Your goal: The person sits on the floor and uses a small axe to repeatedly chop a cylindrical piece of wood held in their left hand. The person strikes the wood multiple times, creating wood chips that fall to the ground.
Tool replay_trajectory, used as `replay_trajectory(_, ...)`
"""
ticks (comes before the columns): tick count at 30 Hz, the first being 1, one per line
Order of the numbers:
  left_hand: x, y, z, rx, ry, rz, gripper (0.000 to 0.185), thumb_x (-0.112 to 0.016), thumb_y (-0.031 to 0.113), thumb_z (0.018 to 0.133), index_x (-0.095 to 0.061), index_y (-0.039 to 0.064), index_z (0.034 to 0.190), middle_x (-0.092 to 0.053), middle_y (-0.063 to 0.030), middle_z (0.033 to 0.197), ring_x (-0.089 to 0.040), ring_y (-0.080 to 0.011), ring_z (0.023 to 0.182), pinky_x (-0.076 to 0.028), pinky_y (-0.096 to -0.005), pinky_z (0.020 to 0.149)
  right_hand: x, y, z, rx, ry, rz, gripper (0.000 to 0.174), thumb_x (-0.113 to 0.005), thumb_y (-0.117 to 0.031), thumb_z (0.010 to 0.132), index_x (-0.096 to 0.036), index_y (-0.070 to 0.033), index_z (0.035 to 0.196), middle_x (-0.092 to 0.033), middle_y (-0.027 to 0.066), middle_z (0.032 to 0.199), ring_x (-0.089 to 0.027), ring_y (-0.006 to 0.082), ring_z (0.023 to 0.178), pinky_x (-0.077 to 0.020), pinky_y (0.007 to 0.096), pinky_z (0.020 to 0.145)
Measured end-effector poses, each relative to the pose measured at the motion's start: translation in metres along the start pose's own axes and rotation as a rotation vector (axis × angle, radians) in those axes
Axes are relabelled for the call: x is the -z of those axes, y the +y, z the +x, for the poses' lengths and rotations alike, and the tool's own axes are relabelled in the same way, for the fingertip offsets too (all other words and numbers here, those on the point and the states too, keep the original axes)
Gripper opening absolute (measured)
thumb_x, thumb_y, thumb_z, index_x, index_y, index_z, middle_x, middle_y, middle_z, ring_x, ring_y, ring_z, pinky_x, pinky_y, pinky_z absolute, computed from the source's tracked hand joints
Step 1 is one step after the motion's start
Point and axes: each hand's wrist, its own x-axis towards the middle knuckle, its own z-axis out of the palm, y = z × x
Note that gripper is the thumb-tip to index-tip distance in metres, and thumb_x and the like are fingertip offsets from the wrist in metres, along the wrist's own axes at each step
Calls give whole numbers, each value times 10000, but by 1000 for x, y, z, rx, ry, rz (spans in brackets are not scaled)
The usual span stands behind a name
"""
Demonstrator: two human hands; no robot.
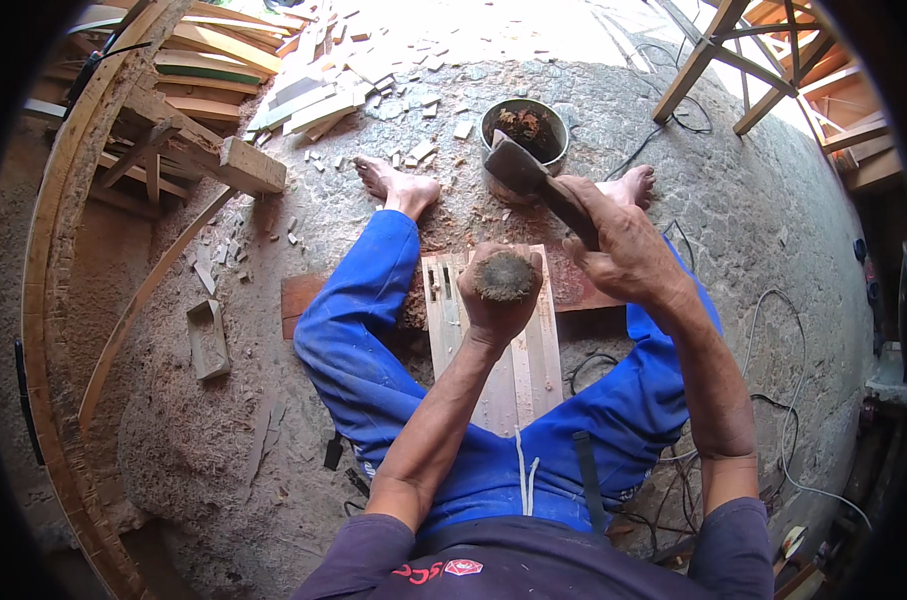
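My left hand [487, 319] is a fist around an upright tool handle [504, 276], whose frayed, battered wooden end faces me. The blade is hidden below the fist, so I cannot tell for sure that it is a chisel. In my right hand [622, 236] is a short-handled hammer or hatchet [517, 166], its heavy metal head raised ahead of the left fist. Between my legs lie pale wooden strips [534, 360] side by side. Dark rectangular mortises [446, 283] show in the strips left of the fist. Under their far part runs a reddish plank [303, 296].
A bucket [524, 112] with brown matter in it stands beyond the strips. Wood offcuts [326, 109] litter the floor at far left. An open box [208, 341] lies left of my knee. A curved timber frame [44, 285] lines the left side. Cables [798, 360] trail at right.
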Motion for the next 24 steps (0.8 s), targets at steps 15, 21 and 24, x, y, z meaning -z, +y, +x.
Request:
replay_trajectory(15,-11,-20,48,130,-82,-184,165,-797,125,805,-673,17,822,-722,-72,748,-700,-168,679,-550,-321,686,-70,47,-85,-233,74,243,566,-677,-46,888,-460,-29,1410,-701,269,1134,-688,411,1079,-578,445,876)
replay_trajectory(21,-38,-81,115,656,-180,-267,158,-723,130,788,-736,-6,868,-745,-65,751,-675,-161,632,-547,-340,629,-58,11,-66,-229,151,352,582,-710,-104,892,-485,-26,1423,-682,210,1235,-674,298,1165,-527,386,989)
replay_trajectory(24,-62,-121,132,667,-111,-163,178,-706,94,733,-742,-34,850,-759,-73,781,-668,-148,658,-535,-340,649,-49,-1,-53,-317,83,456,647,-726,-99,877,-463,-26,1464,-623,157,1343,-593,231,1261,-451,362,1074)
